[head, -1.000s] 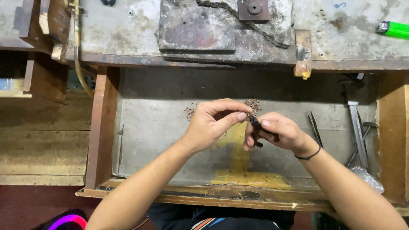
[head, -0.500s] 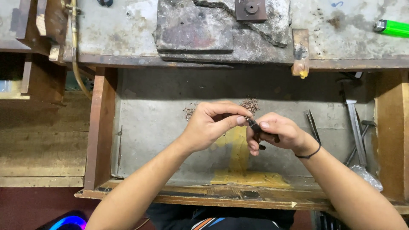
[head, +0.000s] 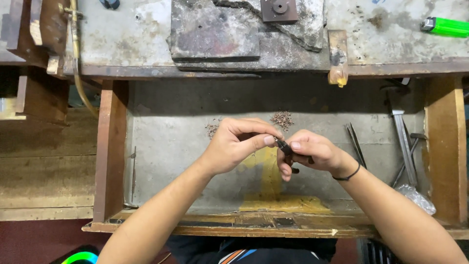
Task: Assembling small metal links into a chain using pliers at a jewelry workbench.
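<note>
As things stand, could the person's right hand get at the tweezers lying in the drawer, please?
Probably yes. The tweezers lie bare on the drawer floor just beside the right hand, with nothing between them. But that hand is gripping a small dark tool with the left hand, so it would need freeing first.

Place: a small craft workshop.
Desk: worn, stained, scorched slab.
Drawer: open wooden tray, tweezers, metal tools.
Extras: green lighter.

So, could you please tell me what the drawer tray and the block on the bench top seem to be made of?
The drawer tray looks lined with dull grey sheet metal, scuffed and yellow-stained, inside reddish wooden sides. The block looks like rusty, pitted iron or steel, though it could be charred slab; I cannot be sure.
</note>
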